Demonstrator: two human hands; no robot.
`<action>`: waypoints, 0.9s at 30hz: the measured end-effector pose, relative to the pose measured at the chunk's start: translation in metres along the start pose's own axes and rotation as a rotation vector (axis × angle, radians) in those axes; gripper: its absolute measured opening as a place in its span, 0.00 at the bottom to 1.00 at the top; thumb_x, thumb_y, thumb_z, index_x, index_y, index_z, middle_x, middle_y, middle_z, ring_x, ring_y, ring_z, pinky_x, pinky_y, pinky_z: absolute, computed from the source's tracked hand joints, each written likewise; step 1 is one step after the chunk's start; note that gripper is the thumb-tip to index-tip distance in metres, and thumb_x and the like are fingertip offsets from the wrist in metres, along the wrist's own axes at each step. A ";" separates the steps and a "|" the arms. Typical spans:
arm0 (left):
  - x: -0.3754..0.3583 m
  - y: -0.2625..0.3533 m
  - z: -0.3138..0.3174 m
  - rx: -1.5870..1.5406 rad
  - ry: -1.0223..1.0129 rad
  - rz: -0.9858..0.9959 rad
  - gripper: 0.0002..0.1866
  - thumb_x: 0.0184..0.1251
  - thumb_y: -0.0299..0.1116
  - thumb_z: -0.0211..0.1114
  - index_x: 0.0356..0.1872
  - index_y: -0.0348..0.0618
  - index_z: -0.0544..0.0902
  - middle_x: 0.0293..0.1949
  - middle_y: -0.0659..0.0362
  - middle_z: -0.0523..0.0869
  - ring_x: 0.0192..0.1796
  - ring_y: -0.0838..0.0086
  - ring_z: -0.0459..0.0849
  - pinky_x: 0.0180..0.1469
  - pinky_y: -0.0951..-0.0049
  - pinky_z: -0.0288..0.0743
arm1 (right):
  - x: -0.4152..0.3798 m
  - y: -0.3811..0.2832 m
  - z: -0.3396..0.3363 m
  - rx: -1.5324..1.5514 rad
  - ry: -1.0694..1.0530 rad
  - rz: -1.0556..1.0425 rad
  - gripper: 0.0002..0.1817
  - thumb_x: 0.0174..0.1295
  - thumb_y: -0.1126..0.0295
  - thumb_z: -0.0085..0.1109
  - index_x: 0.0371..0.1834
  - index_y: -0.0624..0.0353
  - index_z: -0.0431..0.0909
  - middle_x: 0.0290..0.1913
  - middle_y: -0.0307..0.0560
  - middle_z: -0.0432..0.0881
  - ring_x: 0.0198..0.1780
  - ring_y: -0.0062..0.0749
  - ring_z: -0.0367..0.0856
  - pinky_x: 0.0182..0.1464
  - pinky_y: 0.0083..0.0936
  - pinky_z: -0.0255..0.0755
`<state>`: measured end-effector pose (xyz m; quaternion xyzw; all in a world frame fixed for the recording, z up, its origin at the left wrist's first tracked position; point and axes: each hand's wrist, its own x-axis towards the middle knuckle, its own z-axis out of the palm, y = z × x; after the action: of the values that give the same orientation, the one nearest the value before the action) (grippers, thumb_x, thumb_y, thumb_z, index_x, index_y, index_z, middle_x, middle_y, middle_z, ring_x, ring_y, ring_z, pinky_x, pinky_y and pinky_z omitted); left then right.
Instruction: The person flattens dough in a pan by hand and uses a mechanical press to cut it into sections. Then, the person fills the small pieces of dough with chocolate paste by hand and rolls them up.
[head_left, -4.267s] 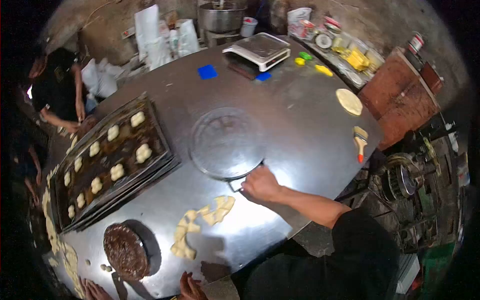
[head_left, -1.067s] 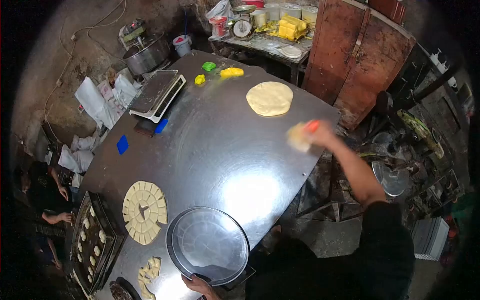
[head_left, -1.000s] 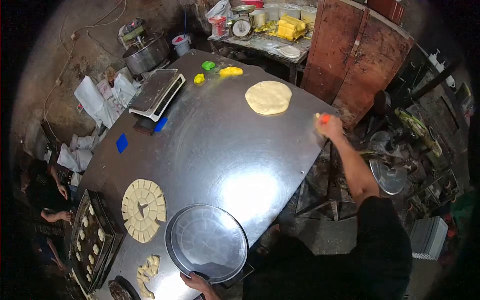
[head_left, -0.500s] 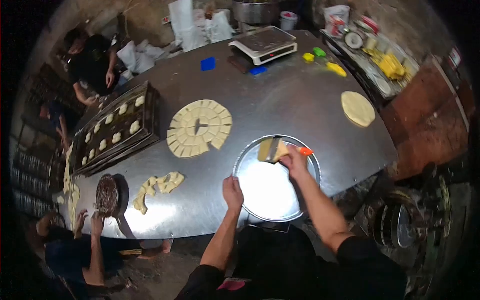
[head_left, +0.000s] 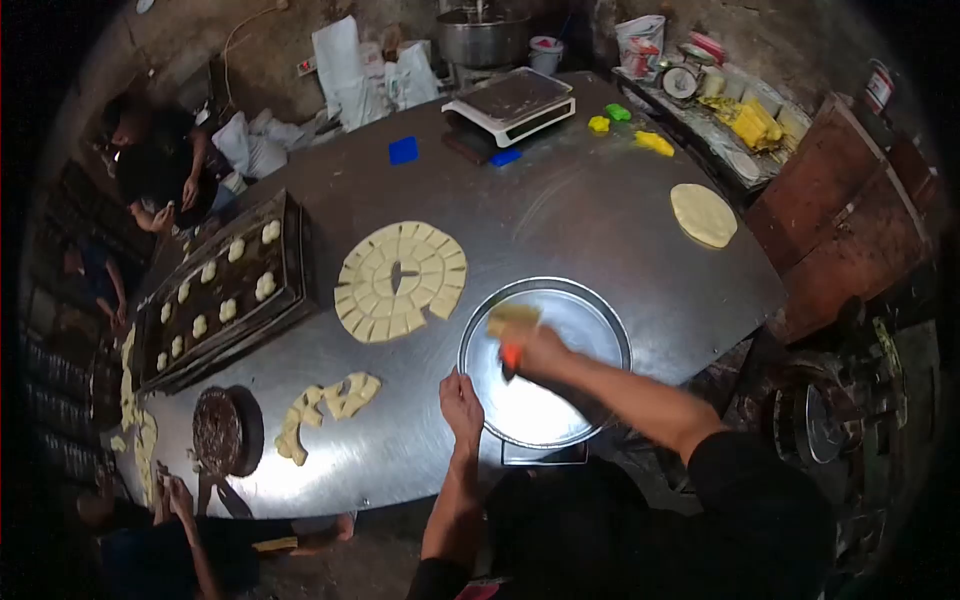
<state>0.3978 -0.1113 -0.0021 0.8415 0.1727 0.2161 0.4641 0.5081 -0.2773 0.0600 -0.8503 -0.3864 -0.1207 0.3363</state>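
Note:
A shallow round metal pan (head_left: 592, 325) rests at the front edge of the steel table. My left hand (head_left: 461, 402) is closed on the left side of its rim. With my right hand (head_left: 540, 350) I grip a wide pastry brush (head_left: 513, 318), its bristles over the far left part of the pan and its orange handle end pointing back toward me. The right hand is somewhat blurred and hides part of the brush. Left of the pan lies a round dough sheet cut into segments (head_left: 428, 262), with strips of dough scraps (head_left: 352, 395) nearer me.
A tray of dough pieces (head_left: 225, 285) stands at the left, with a round chocolate-brown cake or loaf (head_left: 218, 430) in front. A scale (head_left: 512, 105) sits at the back, a flat dough round (head_left: 703, 215) at the right. Other people work along the left side.
My right hand has swung the brush left across the pan, turning its handle from pointing right to pointing toward me. My left hand stays on the rim. The view has shifted slightly.

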 end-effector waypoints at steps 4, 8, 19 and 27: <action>0.000 -0.015 -0.005 -0.058 0.068 0.012 0.15 0.71 0.30 0.54 0.50 0.31 0.80 0.37 0.45 0.80 0.40 0.56 0.79 0.44 0.61 0.72 | -0.025 -0.039 -0.073 0.524 -0.536 0.350 0.07 0.59 0.64 0.63 0.40 0.49 0.84 0.35 0.44 0.86 0.38 0.32 0.85 0.43 0.25 0.77; 0.003 0.000 -0.008 -0.049 0.004 -0.049 0.15 0.71 0.29 0.53 0.51 0.31 0.81 0.37 0.46 0.80 0.40 0.57 0.79 0.45 0.61 0.72 | -0.034 -0.009 -0.120 0.275 -0.316 0.758 0.09 0.59 0.60 0.65 0.38 0.49 0.83 0.37 0.40 0.87 0.42 0.27 0.85 0.43 0.28 0.79; 0.006 -0.010 0.005 -0.004 -0.051 0.102 0.14 0.72 0.31 0.52 0.48 0.33 0.81 0.39 0.45 0.81 0.43 0.53 0.79 0.49 0.60 0.72 | -0.018 0.046 -0.037 1.097 0.477 1.090 0.05 0.59 0.70 0.62 0.35 0.59 0.80 0.35 0.46 0.84 0.34 0.29 0.83 0.36 0.30 0.79; 0.010 0.000 -0.012 -0.003 0.002 0.009 0.16 0.71 0.29 0.52 0.52 0.32 0.81 0.43 0.42 0.82 0.46 0.52 0.81 0.51 0.60 0.73 | -0.014 0.027 -0.102 0.361 -1.234 0.357 0.11 0.54 0.61 0.68 0.31 0.58 0.85 0.29 0.44 0.85 0.31 0.33 0.83 0.33 0.33 0.74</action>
<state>0.4004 -0.0978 0.0053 0.8414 0.1688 0.2193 0.4643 0.5236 -0.3659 0.1166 -0.7448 -0.3753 0.5121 0.2055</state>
